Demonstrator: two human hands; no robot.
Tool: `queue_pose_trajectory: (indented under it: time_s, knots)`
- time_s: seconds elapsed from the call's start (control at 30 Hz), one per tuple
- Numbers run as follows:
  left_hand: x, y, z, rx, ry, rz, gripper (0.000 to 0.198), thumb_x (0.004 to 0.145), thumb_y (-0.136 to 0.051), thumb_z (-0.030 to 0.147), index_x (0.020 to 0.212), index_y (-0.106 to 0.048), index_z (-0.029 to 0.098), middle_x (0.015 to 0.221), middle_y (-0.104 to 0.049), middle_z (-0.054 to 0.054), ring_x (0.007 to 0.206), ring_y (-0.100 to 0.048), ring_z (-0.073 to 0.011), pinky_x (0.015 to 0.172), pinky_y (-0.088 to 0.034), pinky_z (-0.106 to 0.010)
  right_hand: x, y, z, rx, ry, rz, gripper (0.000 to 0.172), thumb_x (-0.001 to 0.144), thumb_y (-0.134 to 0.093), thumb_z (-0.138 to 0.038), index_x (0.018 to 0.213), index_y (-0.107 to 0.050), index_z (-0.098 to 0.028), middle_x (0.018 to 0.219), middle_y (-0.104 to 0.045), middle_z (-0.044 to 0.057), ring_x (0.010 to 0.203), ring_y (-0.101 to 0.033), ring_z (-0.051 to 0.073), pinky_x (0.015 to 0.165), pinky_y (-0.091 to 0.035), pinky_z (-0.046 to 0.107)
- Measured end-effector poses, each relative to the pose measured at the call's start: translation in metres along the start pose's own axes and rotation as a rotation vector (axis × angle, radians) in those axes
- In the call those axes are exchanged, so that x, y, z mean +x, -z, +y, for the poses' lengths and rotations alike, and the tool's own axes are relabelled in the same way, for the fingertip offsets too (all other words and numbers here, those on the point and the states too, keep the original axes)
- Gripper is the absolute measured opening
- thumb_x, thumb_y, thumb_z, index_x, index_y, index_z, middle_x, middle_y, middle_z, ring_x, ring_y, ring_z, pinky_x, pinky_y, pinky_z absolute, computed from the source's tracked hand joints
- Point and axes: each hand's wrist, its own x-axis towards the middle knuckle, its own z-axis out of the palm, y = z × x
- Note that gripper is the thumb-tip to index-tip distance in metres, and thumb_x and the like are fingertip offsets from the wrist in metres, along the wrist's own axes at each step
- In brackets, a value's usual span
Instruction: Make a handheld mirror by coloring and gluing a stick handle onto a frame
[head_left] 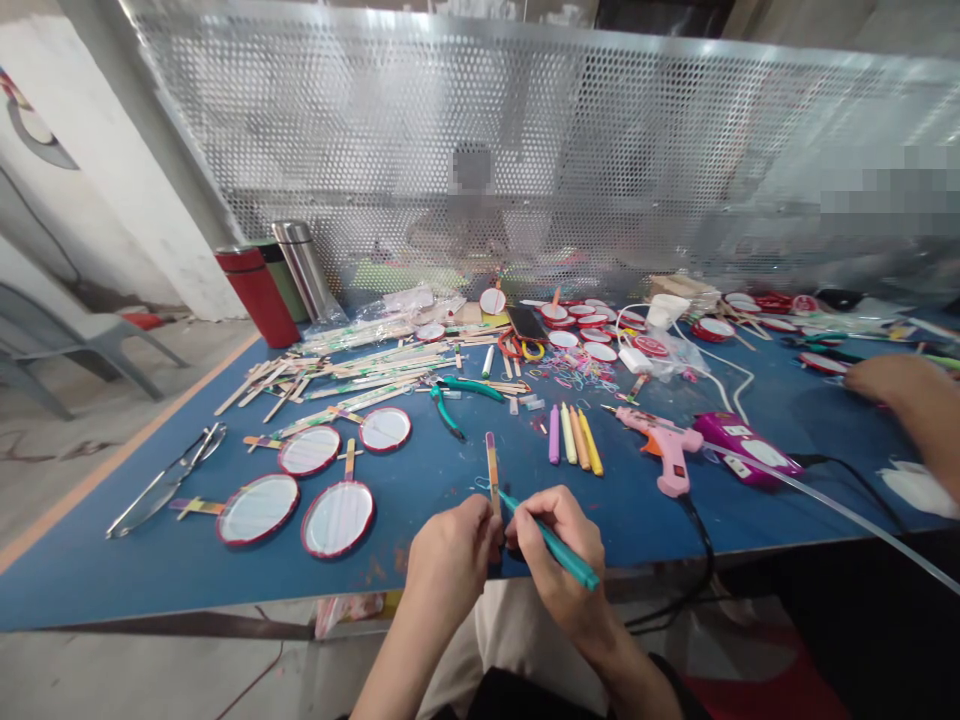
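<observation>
Near the table's front edge, my left hand (459, 540) is closed on a wooden craft stick (492, 462) whose upper part is coloured purple and orange. My right hand (564, 555) grips a teal marker (566, 558) with its tip at the stick. Beyond my right hand lie purple, cream, orange and yellow markers (585, 440) side by side. Teal-handled pliers (457, 395) rest farther back. To the left lie several round, red-rimmed discs (337, 520) with coloured stick handles.
Bundled craft sticks (352, 365), a pink glue gun (667, 445), a purple power strip (742, 450) and eyeglasses (165, 480) lie on the blue table. Bottles (259, 295) stand back left before a perforated metal screen (390, 150). Another person's arm (907, 400) reaches in at right.
</observation>
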Motion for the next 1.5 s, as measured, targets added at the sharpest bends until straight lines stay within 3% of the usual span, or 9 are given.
queue_pose_trajectory:
  time_s: [0.73, 1.5]
  knots:
    - [0.0003, -0.0011, -0.0016, -0.003, -0.004, 0.014, 0.024, 0.091, -0.039, 0.025, 0.068, -0.046, 0.022, 0.067, -0.065, 0.000, 0.062, -0.055, -0.0147, 0.057, -0.028, -0.023, 0.0001, 0.0007, 0.0014, 0.042, -0.030, -0.066, 0.010, 0.088, -0.053, -0.025, 0.079, -0.053, -0.020, 0.060, -0.060, -0.003, 0.050, -0.060, 0.012, 0.050, -0.049, 0.021]
    - [-0.0004, -0.0012, -0.0018, 0.002, -0.014, 0.020, 0.027, 0.093, -0.038, 0.026, 0.069, -0.049, 0.021, 0.067, -0.066, 0.000, 0.061, -0.056, -0.0144, 0.058, -0.029, -0.024, 0.0012, 0.0011, -0.0015, -0.019, 0.007, -0.042, 0.010, 0.089, -0.052, -0.025, 0.081, -0.054, -0.020, 0.062, -0.062, -0.001, 0.054, -0.063, 0.013, 0.053, -0.049, 0.022]
